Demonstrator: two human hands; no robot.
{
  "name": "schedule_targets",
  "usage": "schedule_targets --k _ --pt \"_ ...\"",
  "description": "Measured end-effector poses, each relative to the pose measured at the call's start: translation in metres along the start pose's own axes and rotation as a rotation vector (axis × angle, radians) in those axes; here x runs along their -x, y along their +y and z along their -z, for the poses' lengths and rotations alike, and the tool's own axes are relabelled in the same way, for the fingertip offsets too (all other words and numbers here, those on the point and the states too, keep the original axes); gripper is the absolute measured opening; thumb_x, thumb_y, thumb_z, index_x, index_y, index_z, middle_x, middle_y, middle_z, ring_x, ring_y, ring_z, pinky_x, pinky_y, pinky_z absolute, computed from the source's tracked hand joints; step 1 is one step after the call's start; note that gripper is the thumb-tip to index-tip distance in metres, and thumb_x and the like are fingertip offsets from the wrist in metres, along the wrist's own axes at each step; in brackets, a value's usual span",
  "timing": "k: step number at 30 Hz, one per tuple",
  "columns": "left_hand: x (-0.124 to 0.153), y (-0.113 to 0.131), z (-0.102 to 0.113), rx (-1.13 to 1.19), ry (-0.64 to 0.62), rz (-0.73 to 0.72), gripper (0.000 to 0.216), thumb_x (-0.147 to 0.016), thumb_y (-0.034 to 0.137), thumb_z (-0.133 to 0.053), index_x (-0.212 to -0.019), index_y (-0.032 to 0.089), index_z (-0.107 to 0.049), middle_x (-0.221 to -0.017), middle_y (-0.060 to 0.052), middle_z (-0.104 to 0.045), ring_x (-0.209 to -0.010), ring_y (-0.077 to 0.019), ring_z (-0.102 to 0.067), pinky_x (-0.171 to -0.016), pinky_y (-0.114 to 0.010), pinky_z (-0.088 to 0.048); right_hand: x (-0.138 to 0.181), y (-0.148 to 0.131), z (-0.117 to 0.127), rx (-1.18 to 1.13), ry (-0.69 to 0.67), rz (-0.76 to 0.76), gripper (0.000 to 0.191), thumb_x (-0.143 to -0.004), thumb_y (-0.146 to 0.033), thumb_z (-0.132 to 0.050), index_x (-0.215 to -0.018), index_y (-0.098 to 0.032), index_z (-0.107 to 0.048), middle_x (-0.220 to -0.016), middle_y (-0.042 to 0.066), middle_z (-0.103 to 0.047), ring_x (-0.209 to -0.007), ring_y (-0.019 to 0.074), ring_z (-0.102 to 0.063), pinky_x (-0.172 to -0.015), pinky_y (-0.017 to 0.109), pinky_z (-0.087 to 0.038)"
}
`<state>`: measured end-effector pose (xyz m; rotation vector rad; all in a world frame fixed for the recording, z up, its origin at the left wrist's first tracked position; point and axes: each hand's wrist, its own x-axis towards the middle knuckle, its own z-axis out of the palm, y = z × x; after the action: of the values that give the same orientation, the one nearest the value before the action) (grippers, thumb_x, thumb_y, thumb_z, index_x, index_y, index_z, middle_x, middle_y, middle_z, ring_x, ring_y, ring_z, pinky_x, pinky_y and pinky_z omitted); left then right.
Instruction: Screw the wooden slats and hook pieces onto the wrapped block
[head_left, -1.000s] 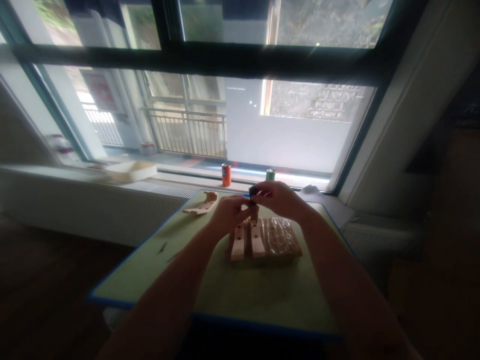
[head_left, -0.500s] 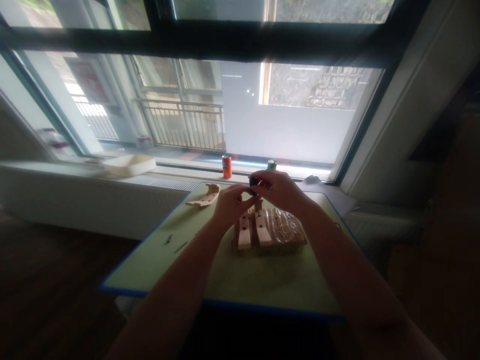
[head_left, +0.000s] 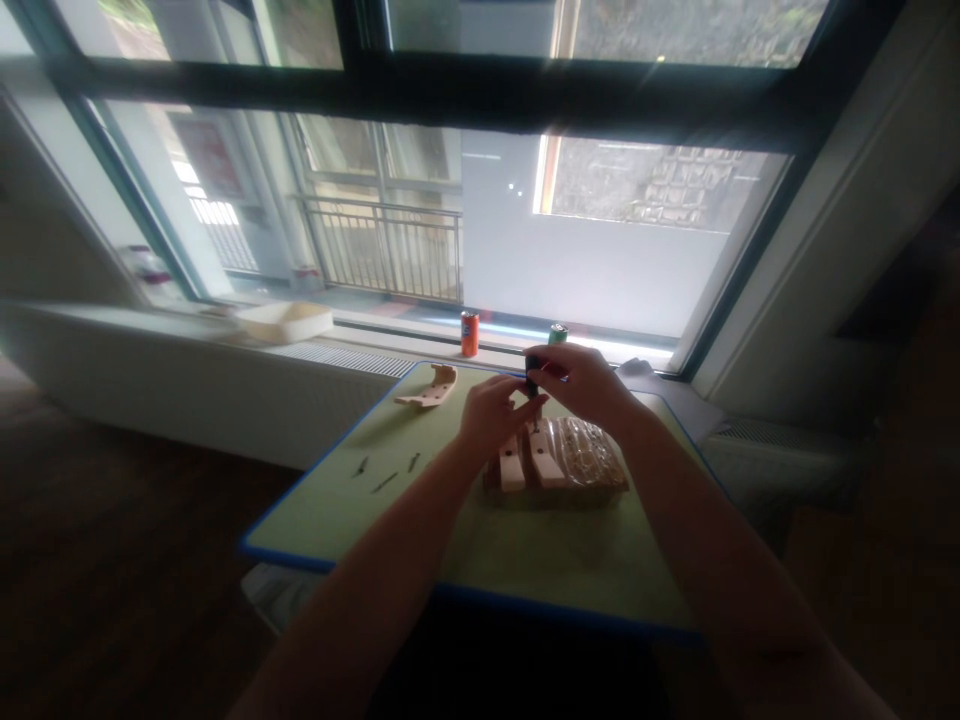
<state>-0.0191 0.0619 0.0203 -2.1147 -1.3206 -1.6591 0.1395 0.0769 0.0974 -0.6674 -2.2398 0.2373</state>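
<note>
My right hand point(head_left: 583, 380) is closed round the black handle of a screwdriver point(head_left: 532, 370), held upright. Against the lower part of the handle my left hand point(head_left: 491, 408) pinches with thumb and fingers. Below it the tool's tip meets a pale wooden piece point(head_left: 546, 465) with dark holes; the exact contact is too small to make out. Beside that piece lies a similar wooden piece point(head_left: 512, 472). Both rest on a brown block wrapped in clear plastic point(head_left: 592, 455).
A curved wooden piece point(head_left: 433, 390) lies at the table's far left. Several small dark screws point(head_left: 385, 482) are scattered left of my forearm. On the windowsill stand an orange can point(head_left: 469, 335), a green can point(head_left: 558, 334) and a cream tray point(head_left: 285, 322).
The view has shifted, so the whole scene sits a little further right. Both hands stay on the upright screwdriver, and more of its black handle shows between them.
</note>
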Motion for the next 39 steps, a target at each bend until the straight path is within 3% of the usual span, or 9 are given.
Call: schedule_targets --k 16,21,24,29,34,39 --pt "-0.0001 -0.0001 -0.0001 -0.043 -0.054 -0.015 0.022 -0.078 0.039 -0.062 -0.073 0.018 -0.065 -0.067 0.001 -0.064 -0.053 -0.0088 -0.054 -0.055 -0.023 -0.041 0.0015 -0.0018 -0.001 0.006 -0.007 0.012 0.028 -0.08 -0.021 -0.055 -0.107 -0.019 -0.064 -0.092 0.006 -0.066 -0.077 0.015 -0.06 -0.07 0.03 -0.05" --pt "0.0012 0.0018 -0.0007 -0.061 -0.041 -0.016 0.024 -0.077 0.041 -0.062 -0.074 0.018 -0.066 -0.069 0.0 -0.066 -0.056 -0.0103 -0.057 -0.055 -0.023 -0.042 0.0014 0.0014 -0.0016 -0.016 -0.031 -0.012 0.036 -0.081 -0.022 -0.055 -0.117 -0.022 -0.059 -0.091 0.005 -0.065 -0.073 0.0138 -0.06 -0.067 0.029 -0.05" --pt "0.0025 0.0042 -0.0025 -0.06 0.001 0.015 0.027 -0.077 0.044 -0.062 -0.076 0.018 -0.067 -0.071 -0.001 -0.067 -0.057 -0.0105 -0.058 -0.056 -0.024 -0.043 -0.0002 0.0054 -0.0023 0.051 -0.014 0.008 0.03 -0.081 -0.026 -0.058 -0.11 -0.02 -0.062 -0.089 0.005 -0.064 -0.073 0.0139 -0.059 -0.068 0.029 -0.049" --pt "0.0027 0.0061 -0.0049 -0.074 -0.034 0.045 0.025 -0.079 0.042 -0.06 -0.078 0.018 -0.067 -0.073 -0.001 -0.068 -0.059 -0.0113 -0.058 -0.057 -0.025 -0.042 -0.0018 0.0068 -0.0033 0.178 0.033 0.018 0.026 -0.081 -0.032 -0.059 -0.102 -0.017 -0.064 -0.093 0.008 -0.061 -0.073 0.0146 -0.057 -0.065 0.03 -0.048" --pt "0.0011 0.0058 -0.0029 -0.097 -0.069 0.025 0.023 -0.081 0.039 -0.058 -0.077 0.018 -0.067 -0.072 -0.001 -0.066 -0.058 -0.0109 -0.057 -0.056 -0.024 -0.04 -0.0009 0.0012 -0.0025 0.122 0.041 0.071 0.025 -0.086 -0.024 -0.049 -0.103 -0.016 -0.065 -0.098 0.009 -0.064 -0.079 0.015 -0.059 -0.073 0.03 -0.048" --pt "0.0025 0.0078 -0.0027 -0.099 -0.04 0.009 0.021 -0.078 0.038 -0.061 -0.077 0.018 -0.067 -0.071 -0.001 -0.066 -0.06 -0.0118 -0.058 -0.056 -0.025 -0.041 -0.0009 0.0002 -0.0018 0.098 0.021 0.066 0.023 -0.083 -0.024 -0.053 -0.102 -0.018 -0.065 -0.098 0.007 -0.062 -0.074 0.0131 -0.059 -0.071 0.029 -0.048"
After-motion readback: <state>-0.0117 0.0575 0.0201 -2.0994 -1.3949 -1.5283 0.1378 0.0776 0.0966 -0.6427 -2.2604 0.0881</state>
